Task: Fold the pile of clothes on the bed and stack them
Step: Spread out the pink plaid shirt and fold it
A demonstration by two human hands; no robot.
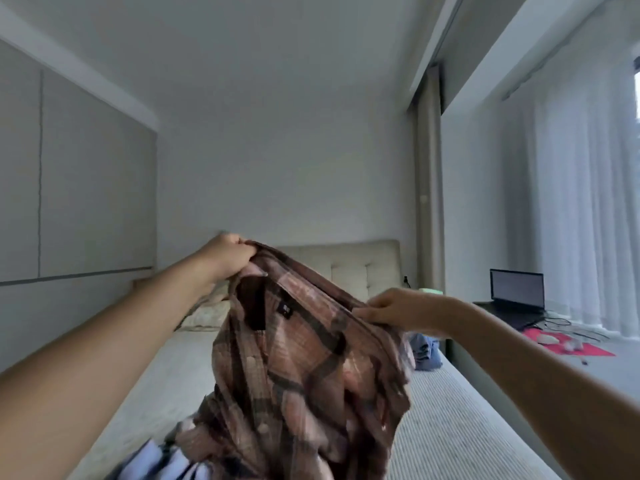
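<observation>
Left hand [227, 252] grips the plaid shirt [304, 358] at the top edge, fingers curled round bunched fabric. Right hand [394, 308] pinches the same edge, lower and to the right of the left hand. Shirt hangs between and below both hands, collar label facing camera, over the bed [450, 420]. Blue-white striped garment [159, 462] lies below the left hand, blurred. Folded jeans [424, 351] just below the right hand, farther back.

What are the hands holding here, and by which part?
Both hold one brown-and-pink plaid button-up shirt, lifted above the bed. The left hand grips its top edge beside the collar; the right hand pinches the same upper edge further along.
</observation>
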